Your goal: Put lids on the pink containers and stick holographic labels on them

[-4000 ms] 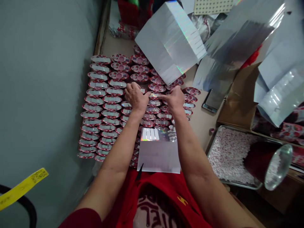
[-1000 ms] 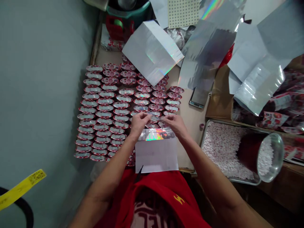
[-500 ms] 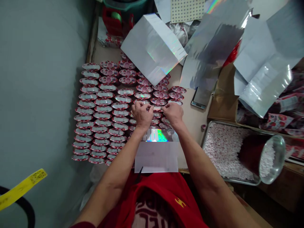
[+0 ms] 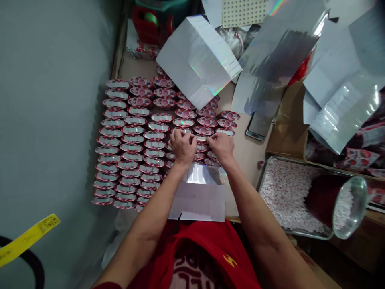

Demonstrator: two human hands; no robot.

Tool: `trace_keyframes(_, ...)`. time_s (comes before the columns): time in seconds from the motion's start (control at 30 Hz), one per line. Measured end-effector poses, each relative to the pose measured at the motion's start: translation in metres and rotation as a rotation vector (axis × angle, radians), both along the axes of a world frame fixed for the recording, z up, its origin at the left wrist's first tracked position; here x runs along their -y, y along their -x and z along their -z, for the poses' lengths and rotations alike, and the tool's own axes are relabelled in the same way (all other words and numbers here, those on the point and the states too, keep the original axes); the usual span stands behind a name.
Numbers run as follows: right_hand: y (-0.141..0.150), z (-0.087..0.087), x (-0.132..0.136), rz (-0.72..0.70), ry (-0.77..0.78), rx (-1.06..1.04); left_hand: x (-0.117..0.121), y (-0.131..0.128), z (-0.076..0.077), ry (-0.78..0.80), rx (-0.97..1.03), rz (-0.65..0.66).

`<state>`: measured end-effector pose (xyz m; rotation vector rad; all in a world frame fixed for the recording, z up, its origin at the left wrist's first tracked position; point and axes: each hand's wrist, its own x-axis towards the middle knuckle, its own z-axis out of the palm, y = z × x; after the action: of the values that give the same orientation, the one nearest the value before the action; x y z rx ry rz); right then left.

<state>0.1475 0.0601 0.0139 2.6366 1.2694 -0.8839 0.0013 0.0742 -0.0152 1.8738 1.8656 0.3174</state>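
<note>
My left hand [image 4: 183, 146] and my right hand [image 4: 221, 147] face each other over the rows of small red-patterned oval packs. Between their pinched fingertips stretches a short silvery strip [image 4: 202, 139], one end in each hand, lying along the top of a pack. Whether it sticks to the pack all along I cannot tell. Packs to the left [image 4: 132, 138] bear similar silvery strips on their tops. Others at the back [image 4: 164, 92] show a round pink spot instead. Below my hands lies a shiny silver sheet [image 4: 200, 174], with white paper [image 4: 197, 202] nearer my body.
A metal tray [image 4: 264, 176] of small white pieces holds a tilted metal cup [image 4: 350, 206]. Behind are a small scale [image 4: 255, 127], a cardboard box [image 4: 284, 128] and large silvery sheets [image 4: 198, 60]. A red tape dispenser [image 4: 146, 28] stands at the back left.
The view has shifted slightly, moving the table's things a little to the right. My hands keep their pinch on the strip over the same pack, and the glare on the silver sheet has changed.
</note>
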Motion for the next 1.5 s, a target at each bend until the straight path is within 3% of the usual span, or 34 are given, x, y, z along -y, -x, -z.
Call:
trace_keyframes(0.17, 0.0, -0.002, -0.004, -0.001, 0.021, 0.038, -0.006, -0.002, -0.002, -0.003, -0.006, -0.073)
trace_keyframes(0.37, -0.015, -0.004, -0.005, 0.107, 0.047, 0.06, -0.021, -0.004, -0.002, 0.02, 0.053, -0.163)
trace_keyframes(0.53, -0.018, -0.016, 0.007, 0.22, -0.164, -0.157, -0.007, 0.008, -0.016, 0.021, 0.371, -0.128)
trace_keyframes(0.6, -0.016, -0.021, 0.01, 0.289, -0.266, -0.281, 0.007, 0.013, -0.025, 0.198, 0.594, -0.13)
trace_keyframes(0.73, -0.011, -0.028, 0.01, 0.37, -0.373, -0.446, 0.027, 0.012, -0.035, 0.734, 1.02, -0.268)
trace_keyframes(0.8, -0.007, -0.031, 0.008, 0.388, -0.394, -0.504, 0.03, 0.01, -0.036, 0.872, 1.159, -0.327)
trace_keyframes(0.9, -0.004, -0.032, 0.005, 0.415, -0.424, -0.577, 0.028, 0.007, -0.034, 0.941, 1.283, -0.382)
trace_keyframes(1.13, -0.007, -0.027, 0.005, 0.462, -0.438, -0.7, 0.022, 0.007, -0.037, 0.924, 1.253, -0.407)
trace_keyframes(1.5, -0.016, -0.017, 0.003, 0.443, -0.395, -0.684, 0.015, -0.005, -0.031, 0.899, 1.197, -0.352)
